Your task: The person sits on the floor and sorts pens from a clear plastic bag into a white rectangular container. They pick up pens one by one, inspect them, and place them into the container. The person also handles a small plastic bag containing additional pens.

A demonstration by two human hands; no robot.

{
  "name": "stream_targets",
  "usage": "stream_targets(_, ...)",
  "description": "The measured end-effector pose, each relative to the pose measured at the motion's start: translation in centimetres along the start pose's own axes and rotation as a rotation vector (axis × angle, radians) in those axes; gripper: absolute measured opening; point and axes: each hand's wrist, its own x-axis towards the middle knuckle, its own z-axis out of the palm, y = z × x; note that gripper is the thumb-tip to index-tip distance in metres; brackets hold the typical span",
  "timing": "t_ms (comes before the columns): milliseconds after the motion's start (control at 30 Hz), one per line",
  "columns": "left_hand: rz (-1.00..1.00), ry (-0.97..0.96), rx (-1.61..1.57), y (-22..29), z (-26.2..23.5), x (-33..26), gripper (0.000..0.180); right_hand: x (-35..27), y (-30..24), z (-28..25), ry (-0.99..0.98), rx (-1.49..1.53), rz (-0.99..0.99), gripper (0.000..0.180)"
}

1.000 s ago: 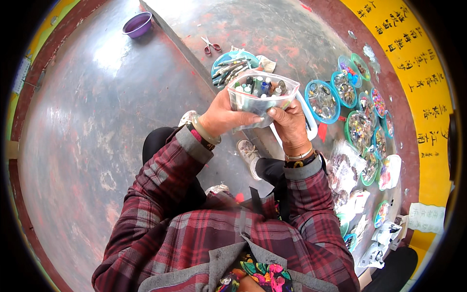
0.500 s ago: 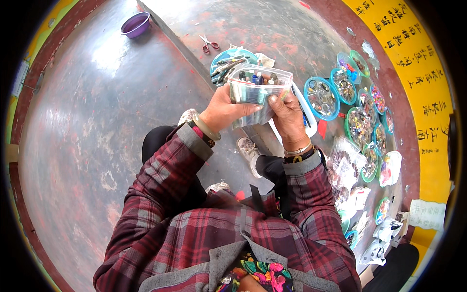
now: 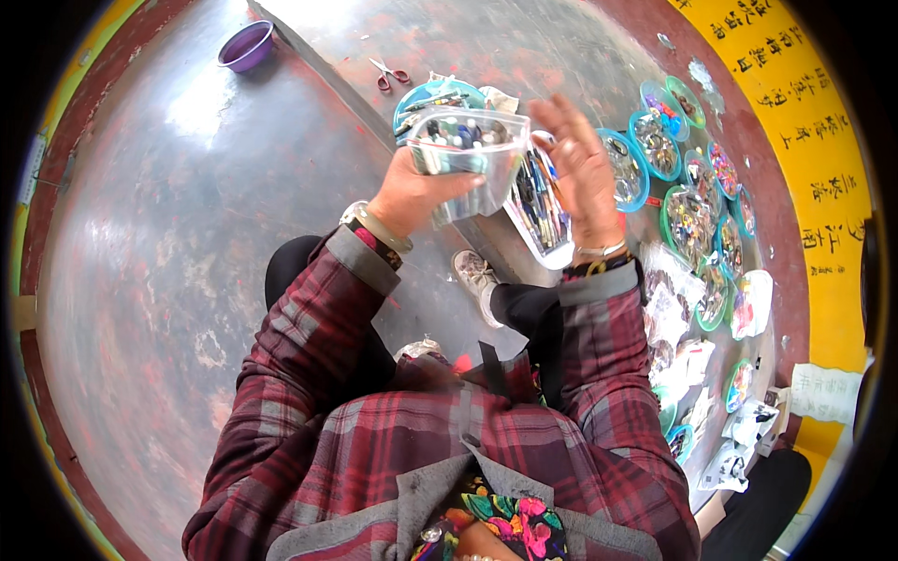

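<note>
Our right hand (image 3: pixel 575 178) has come off the box (image 3: pixel 500 168) and now hangs beside it, fingers loosely spread, holding nothing. Our left hand (image 3: pixel 412 194) grips the box above the floor (image 3: pixel 178 280), thumb across its wall. The box is already loaded with small pieces; pens (image 3: pixel 533 198) already fill the tray (image 3: pixel 559 258), and more lie unboxed in the blue bowl (image 3: pixel 404 114).

A purple basin (image 3: pixel 247 47) stands on the grey, red-flecked floor (image 3: pixel 150 280), beside a dark groove (image 3: pixel 323 70). Scissors (image 3: pixel 390 75) lie well apart from it — their handles dark red. Along the right side cluster round blue and green baskets (image 3: pixel 665 222) (most hold small mixed pieces), with plastic bags (image 3: pixel 748 421) near them. Beyond runs a yellow wall band (image 3: pixel 790 112) with dark writing — a pale sheet (image 3: pixel 827 393) hangs at its lower part.
</note>
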Motion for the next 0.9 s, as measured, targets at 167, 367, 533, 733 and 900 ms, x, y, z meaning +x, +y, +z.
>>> stream_targets(167, 0.016, 0.013, -0.008, 0.1, -0.2, 0.1, 0.035, 1.2, 1.1, -9.3, 0.293, -0.142, 0.188, 0.036)
stream_targets(367, 0.006, 0.029, 0.017, 0.3, -0.3, 0.1, 0.032, -0.4, 9.4, -16.4, 0.232, -0.465, 0.583, 0.030)
stream_targets(533, 0.052, 0.111, 0.035, 1.2, -1.0, 0.6, 0.030, -0.9, 16.2, -16.7, -0.138, -1.196, 0.547, 0.034)
stream_targets(733, 0.048, 0.148, 0.060, 1.9, -1.5, 0.6, 0.026, -1.2, 20.0, -13.3, 0.071, -1.563, 0.566, 0.032)
stream_targets(900, 0.022, 0.129, 0.092, 1.6, -1.5, 0.6, 0.026, -1.5, 21.7, -13.4, 0.180, -1.545, 0.639, 0.022)
